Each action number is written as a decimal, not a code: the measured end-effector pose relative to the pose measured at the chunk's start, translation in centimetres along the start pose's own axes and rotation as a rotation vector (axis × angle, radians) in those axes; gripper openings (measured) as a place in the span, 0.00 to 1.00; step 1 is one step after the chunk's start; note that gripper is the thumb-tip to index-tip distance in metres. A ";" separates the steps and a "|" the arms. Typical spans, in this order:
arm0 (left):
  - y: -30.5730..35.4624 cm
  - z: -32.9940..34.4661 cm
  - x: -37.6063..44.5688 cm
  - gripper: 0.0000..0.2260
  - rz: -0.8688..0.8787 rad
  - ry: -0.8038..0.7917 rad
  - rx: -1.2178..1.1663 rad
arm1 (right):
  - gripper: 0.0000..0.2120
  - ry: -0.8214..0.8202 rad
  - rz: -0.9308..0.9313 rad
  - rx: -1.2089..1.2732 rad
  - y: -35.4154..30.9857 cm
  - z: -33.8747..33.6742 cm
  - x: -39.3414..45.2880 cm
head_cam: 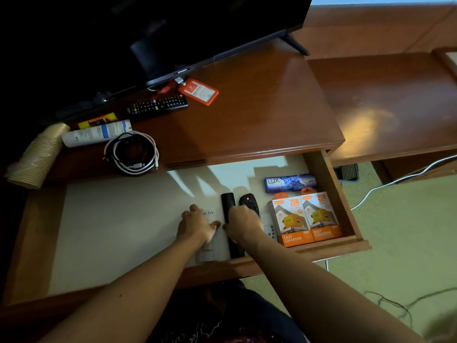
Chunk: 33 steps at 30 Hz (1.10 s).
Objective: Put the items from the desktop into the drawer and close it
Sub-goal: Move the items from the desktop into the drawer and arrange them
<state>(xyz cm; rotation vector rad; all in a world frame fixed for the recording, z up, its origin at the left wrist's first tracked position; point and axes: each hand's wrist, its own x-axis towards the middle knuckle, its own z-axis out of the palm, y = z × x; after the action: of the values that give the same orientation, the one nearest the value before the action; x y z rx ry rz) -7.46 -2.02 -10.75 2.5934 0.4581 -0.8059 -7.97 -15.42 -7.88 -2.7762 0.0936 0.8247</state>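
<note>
head | left hand (195, 225) flat on white remote (214, 246) | right hand (243, 224) grips black remote (228, 206)

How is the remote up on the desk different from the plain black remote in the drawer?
The desk remote lies sideways on the desk, untouched, its face full of coloured buttons. The drawer remote lies in the open drawer pointing away, looks plain, and the right hand rests on it. Both are long and black.

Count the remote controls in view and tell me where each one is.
4. One black remote lies on the desktop by the TV. Three are in the drawer: a slim black one, a rounded black one, and a white one partly hidden under the right hand. Others may be hidden.
</note>
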 end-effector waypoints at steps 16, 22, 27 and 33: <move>-2.4 0.7 0.7 0.40 0.116 -0.083 -0.186 | 0.28 0.119 -0.207 -0.334 0.3 0.3 3.6; -1.8 1.2 0.7 0.41 0.150 -0.069 -0.196 | 0.28 0.100 -0.225 -0.284 0.8 -0.1 3.8; -1.5 1.8 0.9 0.40 0.172 -0.071 -0.197 | 0.27 0.107 -0.211 -0.274 0.9 -0.5 4.0; -0.8 2.2 0.8 0.40 0.211 -0.101 -0.208 | 0.29 0.082 -0.194 -0.314 1.7 -1.1 4.6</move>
<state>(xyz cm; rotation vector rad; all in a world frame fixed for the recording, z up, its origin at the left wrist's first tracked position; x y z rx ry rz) -8.18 -2.21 -13.12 2.3490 0.2215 -0.7681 -3.80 -17.29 -9.87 -3.0459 -0.3132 0.7296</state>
